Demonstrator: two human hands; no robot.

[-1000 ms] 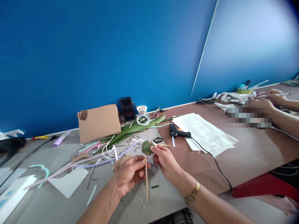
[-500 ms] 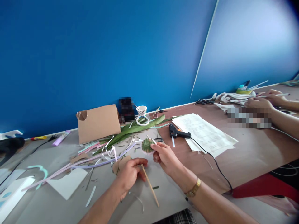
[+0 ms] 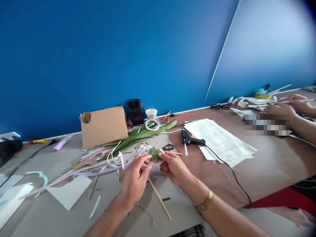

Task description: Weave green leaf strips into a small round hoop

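Between my hands is a small round disc (image 3: 154,155) of woven green leaf strips with a pale pinkish rim. Pinching its right side, my right hand (image 3: 174,168) has the thumb on top and the other fingers curled beneath. The fingers of my left hand (image 3: 135,176) are bent in at the disc's left edge, thumb and index fingertip at the rim. Below the hands a thin wooden stick (image 3: 160,200) lies on the table. Black-handled scissors (image 3: 169,147) lie just behind the disc, beside another thin stick (image 3: 176,153).
Green leaves (image 3: 138,136), pastel strips (image 3: 86,169) and paper scraps lie to the left, before a cardboard piece (image 3: 105,126). A black glue gun (image 3: 192,140) with a trailing cord sits beside printed sheets (image 3: 219,141). A paper cup (image 3: 151,114) stands behind. Another person's hands (image 3: 281,110) work at far right.
My left hand has risen from the table by the stick to the disc's left edge. My right hand keeps holding the disc. The view has shifted slightly.
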